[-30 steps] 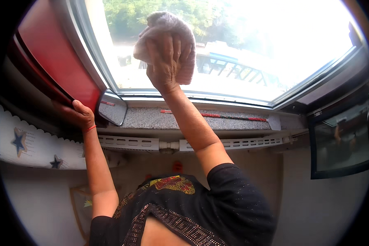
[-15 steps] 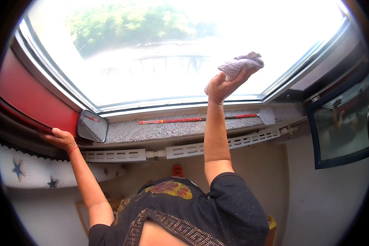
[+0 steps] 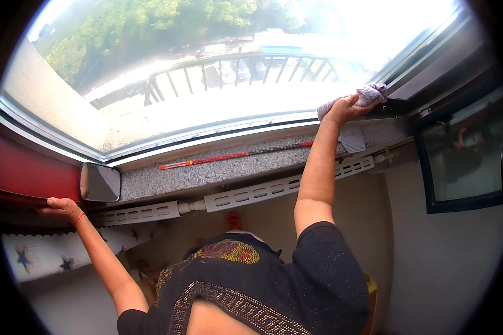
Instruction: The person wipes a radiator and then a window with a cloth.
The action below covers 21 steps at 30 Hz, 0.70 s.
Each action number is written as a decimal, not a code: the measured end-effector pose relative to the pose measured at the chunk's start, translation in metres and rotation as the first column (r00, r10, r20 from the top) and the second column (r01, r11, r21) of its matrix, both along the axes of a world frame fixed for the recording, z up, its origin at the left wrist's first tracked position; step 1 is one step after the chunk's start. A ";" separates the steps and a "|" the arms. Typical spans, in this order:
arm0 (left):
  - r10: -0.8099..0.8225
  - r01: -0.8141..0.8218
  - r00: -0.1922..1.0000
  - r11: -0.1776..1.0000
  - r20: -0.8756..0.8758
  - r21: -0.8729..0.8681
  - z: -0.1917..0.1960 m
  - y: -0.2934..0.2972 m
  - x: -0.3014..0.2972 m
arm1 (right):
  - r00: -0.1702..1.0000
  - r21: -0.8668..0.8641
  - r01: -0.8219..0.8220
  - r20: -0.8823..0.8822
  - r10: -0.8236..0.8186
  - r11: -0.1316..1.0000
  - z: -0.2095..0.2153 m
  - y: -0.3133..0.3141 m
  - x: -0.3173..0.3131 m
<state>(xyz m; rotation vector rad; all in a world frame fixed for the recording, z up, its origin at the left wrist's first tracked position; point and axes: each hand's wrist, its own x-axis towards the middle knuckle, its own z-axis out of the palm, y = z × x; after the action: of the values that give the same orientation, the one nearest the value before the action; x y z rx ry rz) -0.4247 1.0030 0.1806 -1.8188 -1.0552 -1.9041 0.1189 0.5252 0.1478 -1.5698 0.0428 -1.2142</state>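
Observation:
My right hand (image 3: 343,109) is closed around a crumpled lilac-grey cloth (image 3: 373,94), at the lower right corner of the window pane (image 3: 218,100) beside the frame. Out at the left, my left hand (image 3: 64,209) rests at the lower edge of a red panel (image 3: 31,167), thumb apart; its fingertips fade into the dark edge. Below the window, a thin red and green stick (image 3: 235,156) lies along the speckled grey sill (image 3: 190,176). A pale flat scraper-like head (image 3: 352,138) shows at its right end, partly behind my right forearm.
A dark-rimmed mirror-like square (image 3: 100,182) stands at the sill's left end. White slotted radiator sections (image 3: 251,195) run under the sill. At the right hangs a dark-framed glass door (image 3: 458,162). A white star-patterned cloth (image 3: 44,259) lies below my left hand.
My right hand has carried the cloth right and down across the pane to the frame's corner. The whole view has shifted, with the railing outside now clearer. My left hand stays by the red panel.

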 end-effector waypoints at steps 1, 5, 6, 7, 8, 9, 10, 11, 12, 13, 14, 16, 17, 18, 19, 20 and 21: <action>0.009 -0.009 1.000 1.000 -0.007 -0.008 -0.002 0.001 0.000 | 1.000 0.067 -0.030 -0.007 0.031 0.997 -0.005 0.004 -0.004; 0.001 -0.001 1.000 1.000 -0.017 0.012 0.007 -0.008 0.004 | 0.914 0.284 0.086 -0.404 0.038 0.955 -0.029 0.032 -0.031; -0.012 0.013 1.000 1.000 -0.008 0.023 0.007 -0.008 0.006 | 0.883 0.215 0.159 -0.468 -0.041 0.964 -0.041 0.034 -0.032; -0.028 0.028 1.000 0.999 0.000 0.035 0.008 -0.008 0.009 | 0.889 0.247 0.131 -0.457 -0.003 0.960 -0.049 0.037 -0.034; 0.001 0.000 1.000 0.999 -0.030 0.033 0.007 -0.006 0.006 | 0.891 0.274 0.101 -0.453 0.036 0.956 -0.049 0.048 -0.045; 0.034 -0.031 0.999 0.998 -0.039 0.055 0.008 -0.010 0.010 | 0.893 0.301 0.075 -0.444 0.071 0.951 -0.044 0.058 -0.060; 0.016 -0.014 0.999 0.998 -0.046 0.054 0.010 -0.013 0.011 | 0.882 0.297 0.045 -0.461 0.102 0.954 -0.025 0.072 -0.081; -0.010 0.013 0.999 0.998 -0.046 0.054 0.011 -0.015 0.013 | 0.837 0.361 0.035 -0.521 0.170 0.932 -0.014 0.082 -0.094; 0.016 -0.015 0.999 1.000 -0.048 0.026 0.009 -0.013 0.010 | 0.802 0.377 -0.002 -0.553 0.227 0.926 -0.006 0.091 -0.109; 0.040 -0.040 0.998 0.999 -0.046 -0.002 0.005 -0.008 0.003 | 0.766 0.395 -0.037 -0.579 0.280 0.918 -0.001 0.099 -0.119; -0.004 0.004 1.000 1.000 -0.006 -0.020 -0.008 0.000 0.011 | 0.802 0.284 -0.030 -0.565 0.193 0.958 -0.017 0.097 -0.111; 0.046 -0.046 0.997 0.999 -0.060 0.002 0.002 -0.004 0.002 | 0.857 0.251 -0.080 -0.476 0.195 0.965 -0.017 0.095 -0.104; 0.038 -0.037 0.997 0.999 -0.064 0.019 0.006 -0.006 0.000 | 0.894 0.291 -0.128 -0.381 0.238 0.948 -0.011 0.093 -0.102; 0.020 -0.018 0.998 0.999 -0.064 0.027 0.006 -0.005 -0.002 | 0.901 0.317 -0.109 -0.369 0.229 0.942 -0.004 0.085 -0.097; 0.028 -0.026 0.998 0.999 -0.059 0.041 0.006 -0.004 -0.002 | 0.907 0.344 -0.093 -0.359 0.222 0.935 0.002 0.072 -0.085; 0.033 -0.030 0.998 0.998 -0.057 0.052 0.006 -0.004 0.001 | 0.927 0.294 -0.031 -0.350 0.137 0.955 -0.001 0.052 -0.064; 0.040 -0.037 0.998 0.997 -0.057 0.062 0.007 -0.005 0.004 | 0.932 0.337 -0.099 -0.299 0.207 0.936 -0.004 0.034 -0.048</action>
<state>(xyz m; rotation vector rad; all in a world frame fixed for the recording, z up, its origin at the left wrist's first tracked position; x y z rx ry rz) -0.4205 0.9983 0.1876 -1.7961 -0.9943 -1.8295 0.0707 0.5587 0.1440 -1.4440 0.3121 -0.7653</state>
